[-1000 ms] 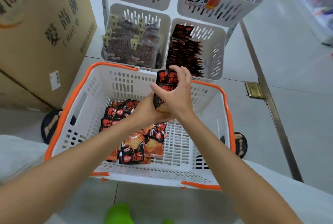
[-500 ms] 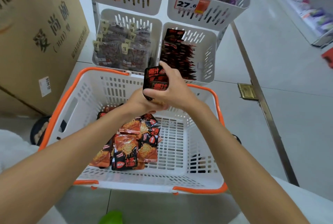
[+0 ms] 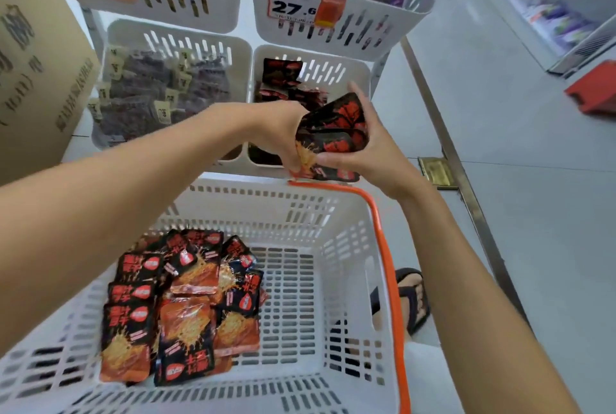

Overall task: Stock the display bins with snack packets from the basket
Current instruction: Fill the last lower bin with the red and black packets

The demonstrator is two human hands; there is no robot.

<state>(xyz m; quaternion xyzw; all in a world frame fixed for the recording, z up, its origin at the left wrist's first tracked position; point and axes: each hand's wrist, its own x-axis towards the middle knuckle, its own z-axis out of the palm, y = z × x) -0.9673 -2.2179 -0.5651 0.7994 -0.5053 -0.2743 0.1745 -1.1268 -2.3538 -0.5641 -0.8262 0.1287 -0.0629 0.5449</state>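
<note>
Though lately over basket (image 3: 384,247), packets (image 3: 333,133) over bin (image 3: 358,70)

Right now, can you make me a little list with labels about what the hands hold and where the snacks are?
Left hand: grips the packet stack
Right hand: grips the same stack
Stack position: at the front of the lower right bin
Basket: loose packets piled on its left side
Lower right bin contents: matching red-black packets
Lower left bin: dark packets with pale tags
Upper right bin: purple packets, price tag 27.6
</note>
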